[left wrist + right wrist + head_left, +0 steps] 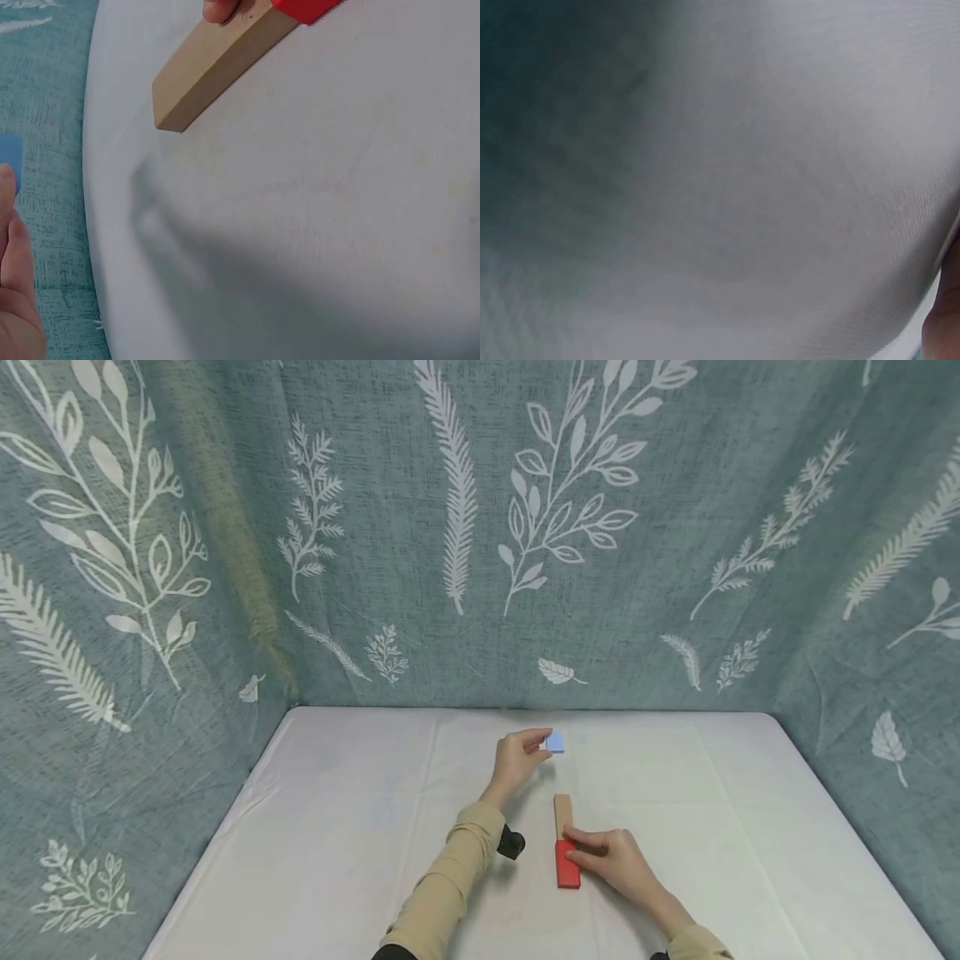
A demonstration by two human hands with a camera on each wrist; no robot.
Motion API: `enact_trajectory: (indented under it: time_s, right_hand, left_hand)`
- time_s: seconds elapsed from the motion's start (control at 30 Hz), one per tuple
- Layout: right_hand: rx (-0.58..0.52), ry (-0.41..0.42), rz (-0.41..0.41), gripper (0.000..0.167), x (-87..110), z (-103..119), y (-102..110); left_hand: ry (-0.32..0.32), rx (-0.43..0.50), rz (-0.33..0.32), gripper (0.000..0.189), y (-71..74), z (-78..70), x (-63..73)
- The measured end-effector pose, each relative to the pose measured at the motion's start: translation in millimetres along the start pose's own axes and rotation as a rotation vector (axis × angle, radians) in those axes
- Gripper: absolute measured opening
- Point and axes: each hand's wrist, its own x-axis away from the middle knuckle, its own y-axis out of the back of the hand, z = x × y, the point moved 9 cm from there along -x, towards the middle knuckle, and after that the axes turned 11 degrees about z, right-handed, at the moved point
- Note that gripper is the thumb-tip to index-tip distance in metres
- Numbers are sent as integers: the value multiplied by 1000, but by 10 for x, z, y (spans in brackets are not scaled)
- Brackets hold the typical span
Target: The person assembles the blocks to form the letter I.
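Note:
In the head view my left hand (519, 757) pinches a small blue block (555, 742) between thumb and fingertips, above the far part of the table. The left wrist view shows part of that blue block (10, 154) at its left edge. My right hand (615, 858) grips a red block (567, 870) from its right side, thumb and index finger on its edge. A plain wooden block (562, 812) lies end to end with the red one, pointing away; whether they are joined I cannot tell. One right fingertip (219, 9) touches the wood.
A white cloth covers the table (322, 843). Green-blue curtains (480, 643) with white leaf prints hang along the back and both sides. A black wrist camera (512, 843) sticks out from the left sleeve. The right wrist view shows mostly blurred cloth.

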Motion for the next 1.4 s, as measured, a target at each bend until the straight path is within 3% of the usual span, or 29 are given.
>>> enact_trajectory:
  time_s: [0.3,0.53,1.17,1.4]
  right_hand:
    - [4,54,-4,37,-8,8,9]
    - [4,33,-6,39,-9,-9,21]
    - [-4,21,12,40,-13,-23,9]
    - [20,21,-5,37,-10,-5,31]
  left_hand:
    - [7,8,27,32,-114,14,4]
    - [10,-4,22,32,-156,45,-2]
    - [31,-28,28,29,-310,260,92]
    - [80,-72,40,30,-362,352,99]
